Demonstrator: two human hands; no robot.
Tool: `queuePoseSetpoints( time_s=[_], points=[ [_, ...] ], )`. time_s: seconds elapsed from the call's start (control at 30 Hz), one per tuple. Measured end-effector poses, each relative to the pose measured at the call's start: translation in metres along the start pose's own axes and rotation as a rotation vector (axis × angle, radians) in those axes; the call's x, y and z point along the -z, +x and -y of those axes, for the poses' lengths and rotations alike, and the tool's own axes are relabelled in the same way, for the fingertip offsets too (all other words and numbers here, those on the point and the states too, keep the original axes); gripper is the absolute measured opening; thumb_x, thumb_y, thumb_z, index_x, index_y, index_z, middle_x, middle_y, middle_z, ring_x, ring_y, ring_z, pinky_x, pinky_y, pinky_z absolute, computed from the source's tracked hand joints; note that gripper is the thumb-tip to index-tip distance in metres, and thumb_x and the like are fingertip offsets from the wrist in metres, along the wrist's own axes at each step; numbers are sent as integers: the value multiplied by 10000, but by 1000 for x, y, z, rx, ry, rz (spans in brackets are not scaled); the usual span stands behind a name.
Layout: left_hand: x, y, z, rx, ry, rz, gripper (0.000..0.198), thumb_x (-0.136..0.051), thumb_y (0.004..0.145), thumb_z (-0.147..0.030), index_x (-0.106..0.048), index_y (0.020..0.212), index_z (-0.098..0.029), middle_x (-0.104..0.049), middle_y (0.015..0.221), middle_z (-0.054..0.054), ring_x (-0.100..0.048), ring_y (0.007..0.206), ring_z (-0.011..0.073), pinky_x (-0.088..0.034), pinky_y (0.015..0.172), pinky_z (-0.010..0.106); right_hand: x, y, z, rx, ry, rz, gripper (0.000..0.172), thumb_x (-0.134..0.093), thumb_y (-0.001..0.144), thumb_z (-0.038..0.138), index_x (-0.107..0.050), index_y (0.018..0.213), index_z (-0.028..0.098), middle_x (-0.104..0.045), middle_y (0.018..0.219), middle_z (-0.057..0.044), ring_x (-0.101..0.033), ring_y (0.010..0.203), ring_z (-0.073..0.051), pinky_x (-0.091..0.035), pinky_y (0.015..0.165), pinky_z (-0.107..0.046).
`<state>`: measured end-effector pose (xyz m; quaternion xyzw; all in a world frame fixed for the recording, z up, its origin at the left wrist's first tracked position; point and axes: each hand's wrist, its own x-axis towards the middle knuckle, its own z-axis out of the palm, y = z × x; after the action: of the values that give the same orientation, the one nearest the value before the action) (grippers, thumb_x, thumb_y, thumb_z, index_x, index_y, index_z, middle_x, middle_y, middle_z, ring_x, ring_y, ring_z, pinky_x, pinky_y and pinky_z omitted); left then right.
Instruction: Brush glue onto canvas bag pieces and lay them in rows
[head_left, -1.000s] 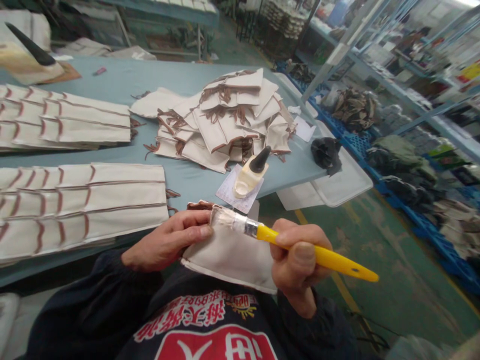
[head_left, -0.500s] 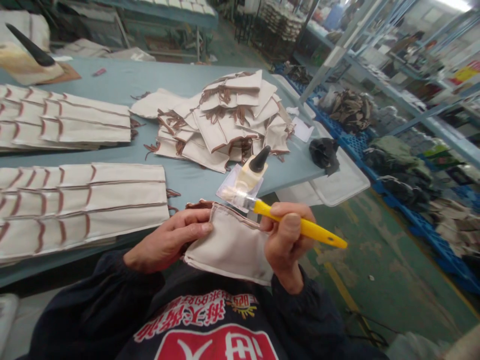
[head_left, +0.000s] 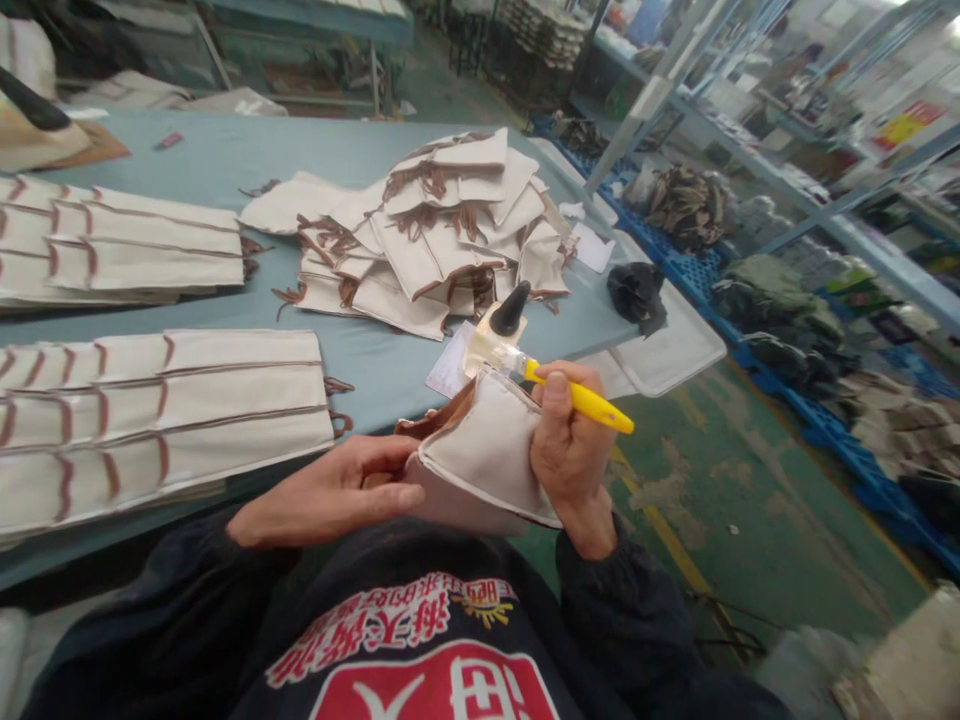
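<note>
My right hand [head_left: 570, 450] is closed round a yellow-handled brush [head_left: 577, 398] and also pinches the right edge of a cream fabric pouch [head_left: 491, 450] with brown piping. The brush's bristles point left toward a glue bottle [head_left: 501, 328] with a black cone tip on a paper slip. My left hand [head_left: 330, 495] grips the pouch's lower left edge with fingers curled. The pouch is tilted up over my lap, just off the table's front edge.
The blue table [head_left: 225, 160] carries a loose heap of cream pouches [head_left: 442, 230] and two flat rows of overlapped pouches [head_left: 157, 400] on the left. A white tray [head_left: 667, 350] with a black rag [head_left: 636, 292] juts off the right edge. Shelving and blue pallets stand right.
The right hand has carried the brush up and away from the pouch's top edge toward the glue bottle. The pouch has been tilted up, and the camera has shifted slightly.
</note>
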<state>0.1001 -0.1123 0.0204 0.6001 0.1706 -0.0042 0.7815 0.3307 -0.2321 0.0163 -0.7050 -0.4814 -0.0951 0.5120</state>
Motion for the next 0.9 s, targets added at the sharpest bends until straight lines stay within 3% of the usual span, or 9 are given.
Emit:
queuePoseSetpoints(
  time_s=[0.13, 0.33, 0.43, 0.53, 0.73, 0.9],
  points=[
    [-14, 2, -7, -117, 173, 47, 343, -571, 1034, -419, -692, 895, -129, -676, 814, 24, -549, 734, 156, -451, 664, 232, -7, 1, -9, -29, -28, 38, 244, -467, 1096, 372, -653, 1039, 225, -737, 859, -9, -692, 698, -143, -551, 670, -276],
    [-22, 8, -8, -238, 415, -87, 225, -480, 965, -195, -686, 889, -145, -631, 765, -1, -541, 711, 151, -443, 679, 240, -6, -9, 0, -50, 129, 3, 224, -500, 1083, 354, -673, 1028, 222, -691, 734, 23, -671, 627, -134, -552, 639, -277],
    [-20, 12, 2, -269, 469, -194, 231, -460, 937, -153, -675, 852, -157, -635, 776, 7, -566, 738, 162, -456, 700, 248, 5, -15, 20, -172, 324, -42, 284, -489, 1091, 379, -660, 927, 222, -574, 608, 63, -564, 495, -106, -485, 514, -236],
    [-18, 13, 11, -290, 541, -245, 241, -449, 925, -130, -645, 790, -166, -626, 762, 14, -556, 734, 163, -451, 702, 259, 11, -21, 39, -258, 458, 2, 319, -504, 1089, 390, -645, 860, 218, -505, 551, 84, -464, 411, -77, -399, 427, -199],
    [-18, 12, 15, -326, 644, -283, 295, -440, 920, -111, -518, 648, -191, -488, 637, -29, -433, 621, 130, -359, 606, 248, 5, -30, 53, -336, 581, 130, 335, -494, 1096, 379, -636, 841, 214, -465, 508, 99, -443, 387, -65, -347, 401, -171],
    [-24, 16, 13, -318, 522, -322, 264, -451, 943, -111, -675, 811, -159, -642, 780, 16, -575, 729, 156, -470, 708, 263, 12, -42, 47, -285, 569, 101, 278, -469, 1102, 337, -644, 913, 234, -498, 562, 88, -454, 421, -78, -379, 450, -210]
  ],
)
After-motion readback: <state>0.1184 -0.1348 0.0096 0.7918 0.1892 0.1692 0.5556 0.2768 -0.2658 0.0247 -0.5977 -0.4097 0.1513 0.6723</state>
